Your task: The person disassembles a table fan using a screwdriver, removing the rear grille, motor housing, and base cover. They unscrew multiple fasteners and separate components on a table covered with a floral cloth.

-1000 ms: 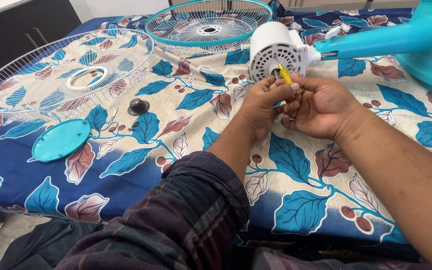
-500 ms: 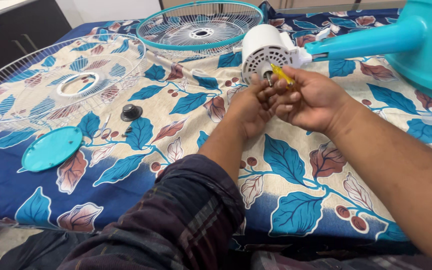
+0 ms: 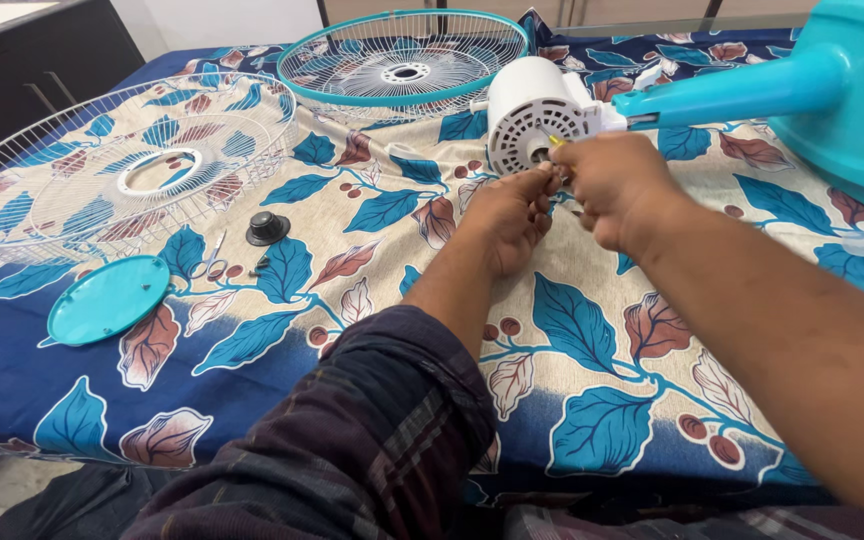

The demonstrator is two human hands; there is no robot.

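A white fan motor housing (image 3: 534, 112) lies on its side on a leaf-patterned cloth, joined to a teal fan stand (image 3: 812, 85). My left hand (image 3: 507, 212) reaches up to the motor's front, fingertips pinched at the shaft. My right hand (image 3: 617, 185) is closed around a yellow-handled screwdriver (image 3: 555, 141), only its yellow tip showing, pointed at the motor's front. Both hands meet just below the housing.
A white wire fan grille (image 3: 127, 165) lies at the left, a teal-rimmed grille (image 3: 407, 55) at the back. A black knob (image 3: 267, 228), small screws and a teal round cap (image 3: 107, 300) sit on the cloth (image 3: 592, 340) left of my arms.
Both hands have moved up to the motor's front. The screwdriver is now mostly hidden in my right hand. The view has shifted slightly.
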